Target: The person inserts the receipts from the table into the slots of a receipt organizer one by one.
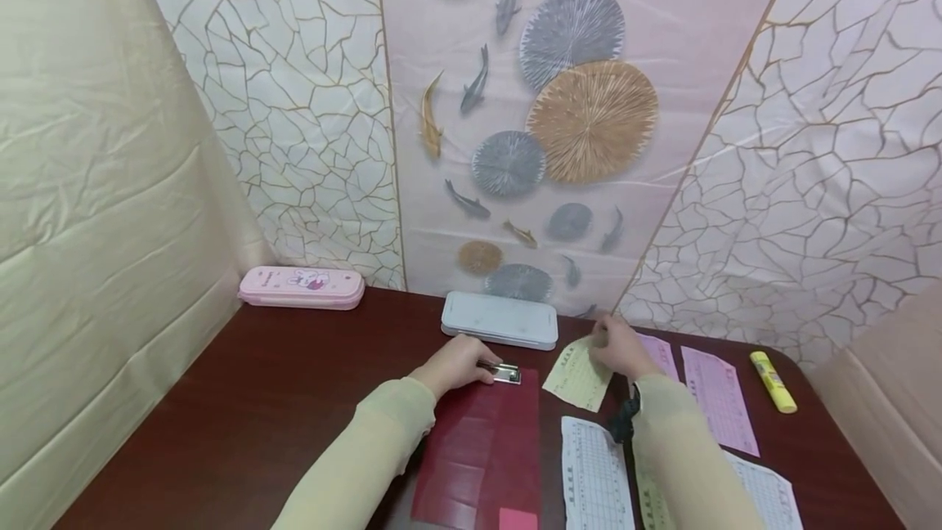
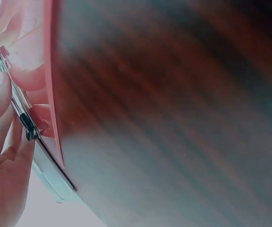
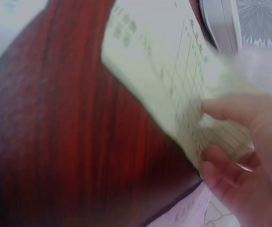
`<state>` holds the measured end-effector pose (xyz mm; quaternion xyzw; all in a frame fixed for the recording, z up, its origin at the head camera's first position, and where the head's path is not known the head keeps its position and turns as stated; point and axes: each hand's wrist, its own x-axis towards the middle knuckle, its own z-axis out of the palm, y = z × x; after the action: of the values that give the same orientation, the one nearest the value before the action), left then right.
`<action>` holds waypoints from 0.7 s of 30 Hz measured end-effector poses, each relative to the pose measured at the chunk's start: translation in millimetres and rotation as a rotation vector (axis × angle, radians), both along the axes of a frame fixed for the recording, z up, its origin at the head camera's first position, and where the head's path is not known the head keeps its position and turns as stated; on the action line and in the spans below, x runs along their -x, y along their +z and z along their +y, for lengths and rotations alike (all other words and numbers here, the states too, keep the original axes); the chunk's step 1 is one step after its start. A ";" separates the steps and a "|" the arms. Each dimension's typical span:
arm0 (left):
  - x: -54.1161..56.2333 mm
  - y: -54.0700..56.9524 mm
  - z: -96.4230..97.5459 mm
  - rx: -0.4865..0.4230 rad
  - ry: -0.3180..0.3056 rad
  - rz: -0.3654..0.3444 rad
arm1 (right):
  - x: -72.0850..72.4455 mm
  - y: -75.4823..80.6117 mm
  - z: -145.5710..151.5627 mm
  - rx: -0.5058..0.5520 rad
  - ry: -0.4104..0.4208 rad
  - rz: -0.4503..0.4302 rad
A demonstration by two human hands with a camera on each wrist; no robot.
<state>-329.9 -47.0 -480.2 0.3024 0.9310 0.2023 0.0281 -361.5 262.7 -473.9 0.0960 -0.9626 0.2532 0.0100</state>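
My left hand [image 1: 462, 362] grips the metal clip [image 1: 506, 373] at the top of a dark red folder [image 1: 478, 448], which lies lengthwise in front of me. In the left wrist view, fingers and thumb close in around the clip [image 2: 24, 113], beside the folder's pink-red edge [image 2: 53, 85]. To the right, my right hand [image 1: 624, 348] pinches the far right corner of a pale yellow printed slip [image 1: 577, 375]. The right wrist view shows thumb and fingers on that slip [image 3: 159, 71], its corner bent up between them.
White printed slips [image 1: 598, 473] and pink slips [image 1: 717, 399] lie on the right, with another yellow slip [image 1: 651, 489] partly under my right forearm. A yellow glue stick [image 1: 773, 383] is at the far right. Along the back stand a pale blue case [image 1: 500, 317] and a pink pencil case [image 1: 302, 287].
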 end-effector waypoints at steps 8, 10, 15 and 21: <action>-0.2 3.2 -0.2 -0.021 -0.006 0.008 | -15.4 16.3 12.6 -0.025 0.006 0.091; 0.8 2.2 0.5 -0.025 -0.008 0.007 | -21.5 22.7 16.5 -0.031 0.009 0.104; 2.4 -1.2 1.4 -0.030 -0.012 0.003 | -39.7 39.1 26.9 -0.036 0.029 0.130; 3.4 -2.3 -1.1 -0.033 -0.003 -0.015 | -60.4 61.2 38.0 0.012 -0.021 0.067</action>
<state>-333.3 -48.2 -482.6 0.3029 0.9269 0.2196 0.0302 -301.1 300.7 -412.7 0.0943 -0.9611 0.2556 0.0453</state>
